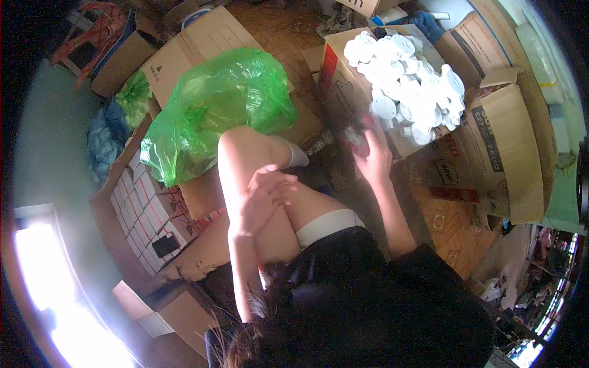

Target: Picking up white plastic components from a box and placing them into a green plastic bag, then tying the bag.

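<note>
My left hand (262, 199) lies over my bare leg (230, 153) with its fingers loosely spread and nothing visible in them. My right hand (375, 156) is closed on a blurred dark red and grey object (358, 138) that I cannot identify, beside a cardboard box (340, 73). On that box is a pile of several white plastic parts with round discs (405, 80), just above and to the right of my right hand.
A crumpled green bag (215, 98) lies over cardboard ahead-left. A carton of small white boxes (141, 208), with a phone (165, 245) on them, stands at left. Open cartons (503, 153) crowd the right, above tiled floor (454, 233). A bright opening (43, 264) shows lower left.
</note>
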Action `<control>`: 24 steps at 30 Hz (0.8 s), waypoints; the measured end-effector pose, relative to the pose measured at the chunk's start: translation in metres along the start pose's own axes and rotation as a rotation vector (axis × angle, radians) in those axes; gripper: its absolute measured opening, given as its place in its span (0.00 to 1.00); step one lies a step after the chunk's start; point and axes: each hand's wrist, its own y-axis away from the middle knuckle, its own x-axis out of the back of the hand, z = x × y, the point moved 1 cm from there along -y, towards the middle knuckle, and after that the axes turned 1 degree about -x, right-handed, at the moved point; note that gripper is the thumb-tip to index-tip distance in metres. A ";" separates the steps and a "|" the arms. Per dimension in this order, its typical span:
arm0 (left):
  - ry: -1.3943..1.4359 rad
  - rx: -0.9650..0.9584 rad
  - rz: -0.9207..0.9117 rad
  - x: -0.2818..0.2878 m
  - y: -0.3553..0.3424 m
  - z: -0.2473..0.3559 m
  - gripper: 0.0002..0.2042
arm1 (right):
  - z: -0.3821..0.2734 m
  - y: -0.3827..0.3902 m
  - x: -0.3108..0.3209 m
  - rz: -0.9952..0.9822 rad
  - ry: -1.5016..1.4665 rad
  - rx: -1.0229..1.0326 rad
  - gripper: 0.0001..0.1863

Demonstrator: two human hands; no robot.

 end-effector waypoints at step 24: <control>-1.405 -0.303 0.696 0.176 -0.048 0.082 0.15 | -0.029 0.028 -0.025 -0.061 -0.284 0.091 0.20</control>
